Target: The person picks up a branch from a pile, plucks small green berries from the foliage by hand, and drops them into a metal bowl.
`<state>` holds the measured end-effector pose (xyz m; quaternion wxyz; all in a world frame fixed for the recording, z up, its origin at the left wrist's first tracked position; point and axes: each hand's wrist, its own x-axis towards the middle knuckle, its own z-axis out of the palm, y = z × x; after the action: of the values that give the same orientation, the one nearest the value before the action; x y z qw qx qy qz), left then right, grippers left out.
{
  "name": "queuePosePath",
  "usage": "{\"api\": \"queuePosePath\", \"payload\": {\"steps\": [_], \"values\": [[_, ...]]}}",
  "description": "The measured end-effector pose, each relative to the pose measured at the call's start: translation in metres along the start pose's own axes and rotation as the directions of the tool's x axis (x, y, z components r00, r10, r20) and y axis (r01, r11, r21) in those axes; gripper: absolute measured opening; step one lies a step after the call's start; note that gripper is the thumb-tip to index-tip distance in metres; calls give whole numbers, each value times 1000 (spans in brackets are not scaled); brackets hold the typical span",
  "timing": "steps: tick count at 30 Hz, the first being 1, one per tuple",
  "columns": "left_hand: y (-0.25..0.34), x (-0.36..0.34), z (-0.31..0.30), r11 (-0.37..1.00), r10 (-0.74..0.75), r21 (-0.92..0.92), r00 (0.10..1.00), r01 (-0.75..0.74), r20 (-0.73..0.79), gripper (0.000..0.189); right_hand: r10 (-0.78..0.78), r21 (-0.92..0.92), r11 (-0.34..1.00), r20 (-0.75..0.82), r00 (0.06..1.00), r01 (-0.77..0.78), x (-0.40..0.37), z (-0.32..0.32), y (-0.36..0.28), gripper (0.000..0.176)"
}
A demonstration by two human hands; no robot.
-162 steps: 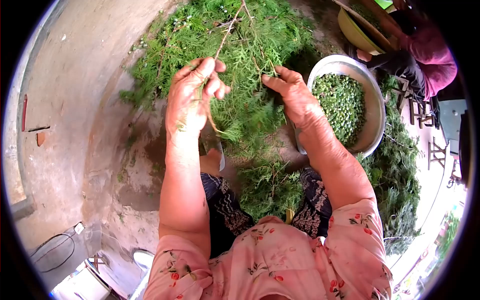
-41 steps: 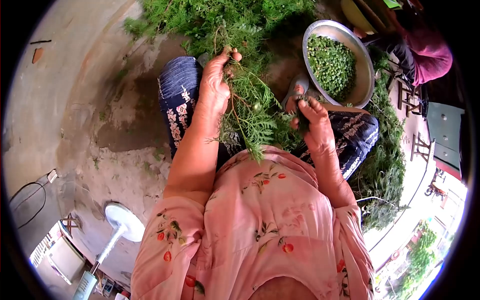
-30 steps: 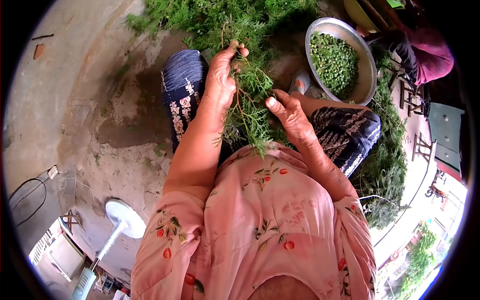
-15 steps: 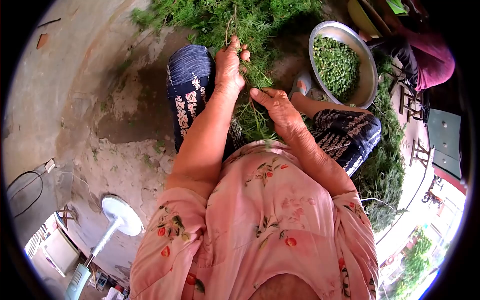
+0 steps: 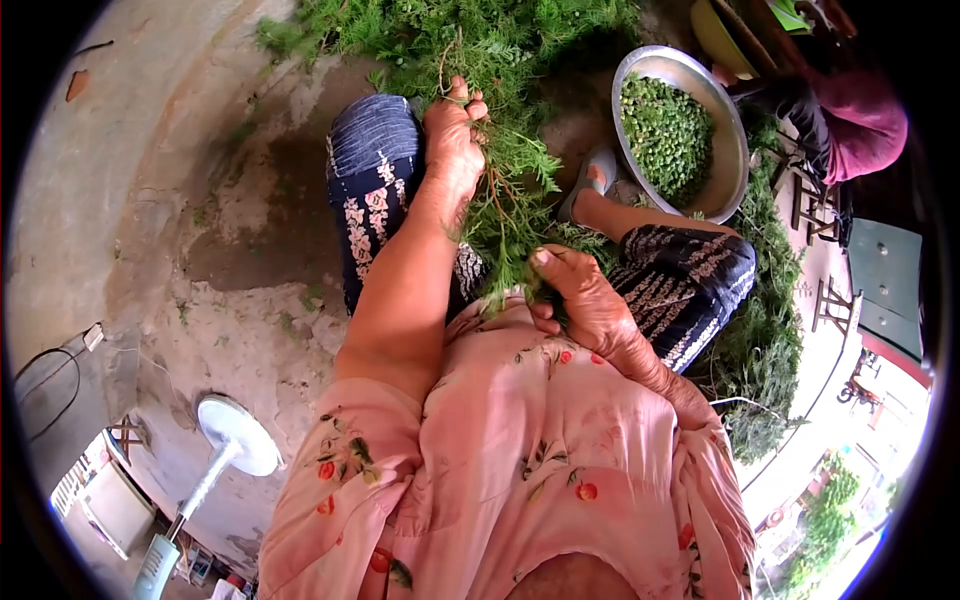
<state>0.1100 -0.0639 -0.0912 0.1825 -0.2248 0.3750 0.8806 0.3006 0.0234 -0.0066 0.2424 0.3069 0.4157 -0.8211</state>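
Note:
My left hand (image 5: 455, 135) is closed around the stem of a leafy green branch (image 5: 505, 190), between my knees. The feathery sprigs of this branch hang down toward my lap. Near their lower tip is my right hand (image 5: 585, 290), its fingers curled with the thumb above them. A little dark green shows at its fingers, but what they hold is hidden. To the right of my foot stands a metal basin (image 5: 738, 165), tilted in view, with small round green berries or buds (image 5: 665, 140) in it.
A heap of cut green branches (image 5: 400, 30) lies ahead, and more greenery (image 5: 765, 350) lies to the right. Another person in a magenta top (image 5: 865, 125) sits at the upper right near a yellowish bowl (image 5: 720, 40). A standing fan (image 5: 238, 435) is at the lower left.
My right hand has moved away from my left hand, down along the branch toward my lap, and its fingers have curled. My left hand keeps its hold on the stem.

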Motion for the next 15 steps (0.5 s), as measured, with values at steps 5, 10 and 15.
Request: {"api": "queuePosePath", "payload": {"steps": [5,10,15], "values": [[1,21,-15,992,-75,-106,997,72,-23,12,-66,125,991,157,985,46,-20,-24,-16,33],[-3,12,-6,992,-15,122,994,28,-110,21,-380,198,856,-383,842,477,-14,-85,-69,29],[-13,-1,-3,976,-45,209,998,55,-49,20,-415,261,622,-690,593,738,17,-172,-134,53]]}}
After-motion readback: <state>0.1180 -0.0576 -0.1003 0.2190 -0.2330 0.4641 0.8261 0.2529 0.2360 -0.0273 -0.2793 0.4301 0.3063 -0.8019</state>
